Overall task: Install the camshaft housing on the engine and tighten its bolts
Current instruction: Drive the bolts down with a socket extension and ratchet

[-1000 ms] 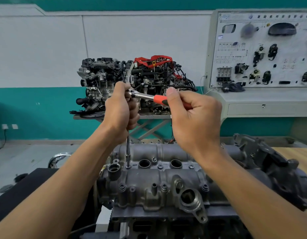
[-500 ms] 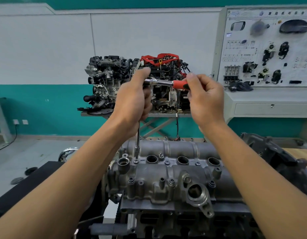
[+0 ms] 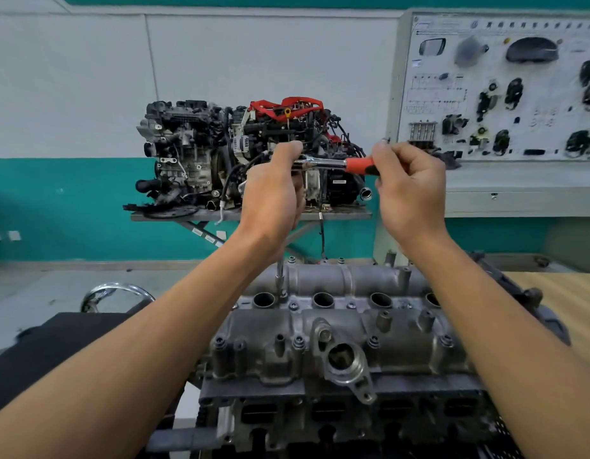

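The grey camshaft housing (image 3: pixel 340 329) lies on top of the engine in front of me, with several bolts along its rows and round plug holes. A ratchet wrench (image 3: pixel 333 163) with a red handle stands above it on a long extension bar (image 3: pixel 280 276), whose lower end sits on a bolt between the two left plug holes. My left hand (image 3: pixel 273 200) grips the ratchet head and the top of the extension. My right hand (image 3: pixel 409 190) holds the red handle, which points to the right.
A second engine (image 3: pixel 240 154) stands on a metal stand by the far wall. A training board (image 3: pixel 499 87) with car parts is at the right, over a grey cabinet. A wooden bench top (image 3: pixel 565 299) lies right of my engine, a black surface (image 3: pixel 71 336) left.
The wrench has moved from the bolt beside the housing's left end to one further right, between the plug holes. Both hands shifted right with it, and the handle now points level to the right.
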`<control>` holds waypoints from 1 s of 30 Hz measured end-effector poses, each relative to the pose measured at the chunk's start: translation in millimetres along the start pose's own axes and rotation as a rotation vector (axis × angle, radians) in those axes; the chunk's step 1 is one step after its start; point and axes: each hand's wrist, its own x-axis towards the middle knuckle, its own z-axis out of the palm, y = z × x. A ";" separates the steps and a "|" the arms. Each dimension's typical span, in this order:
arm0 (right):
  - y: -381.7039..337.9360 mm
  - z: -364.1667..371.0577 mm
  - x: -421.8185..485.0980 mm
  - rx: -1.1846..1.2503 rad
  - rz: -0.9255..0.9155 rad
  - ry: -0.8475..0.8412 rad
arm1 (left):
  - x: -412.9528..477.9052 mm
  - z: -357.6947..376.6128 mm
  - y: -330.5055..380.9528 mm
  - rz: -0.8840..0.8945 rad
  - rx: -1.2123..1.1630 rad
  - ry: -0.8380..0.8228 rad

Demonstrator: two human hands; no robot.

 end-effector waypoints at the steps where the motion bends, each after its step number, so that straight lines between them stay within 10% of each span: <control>1: -0.3 0.1 -0.1 -0.006 0.000 0.005 | -0.6 0.7 0.8 0.003 -0.010 0.004; 30: 33.4 -5.0 19.7 -0.188 0.090 -0.119 | 4.3 20.0 -17.9 -0.053 0.051 0.123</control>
